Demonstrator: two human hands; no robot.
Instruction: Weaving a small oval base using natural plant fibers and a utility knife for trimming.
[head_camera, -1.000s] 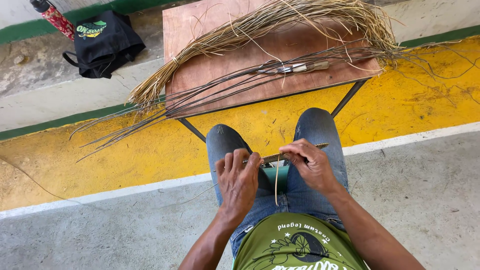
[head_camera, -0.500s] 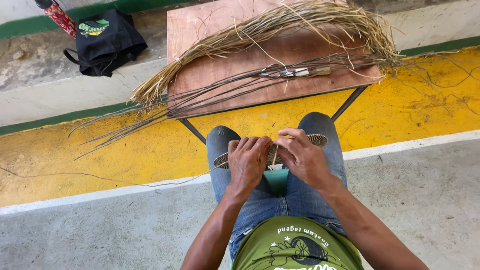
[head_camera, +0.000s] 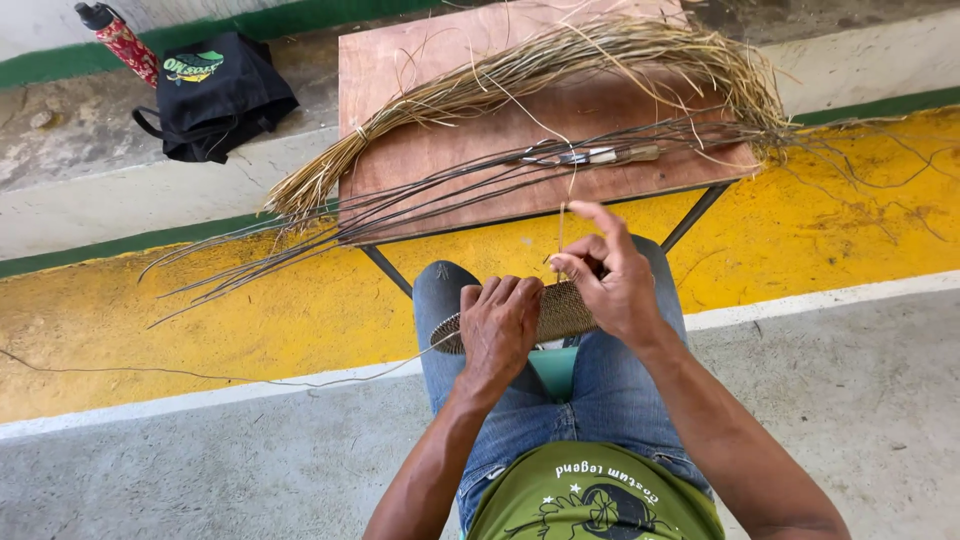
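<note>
The step in hand, judged from the hold, is a stitch on the woven piece (head_camera: 555, 312), a flat coiled oval of tan fibre that lies across the person's knees, just below the near edge of the worktop (head_camera: 420, 70).

Left hand (head_camera: 500, 328): placed palm-down over the left half of the woven piece. The fingers (head_camera: 497, 293) are curled together over its upper edge and press it in place. A thin strand trails out from the left tip of the piece.

Right hand (head_camera: 612, 282): raised above the right half of the piece. Thumb and middle fingers are pinched shut on a thin pale fibre strip (head_camera: 561, 228) that stands nearly upright toward the near edge of the worktop; the index finger points outward, free of the strip.

Next move, as a judgement: steady tension on the strip, with the left hand holding firm so that the coil does not twist.

On the worktop: a bundle of pale straw (head_camera: 560, 65) along the far side, dark thin rods (head_camera: 420, 200) overhanging the left edge, and a knife-like tool (head_camera: 590, 155) near the middle.
</note>
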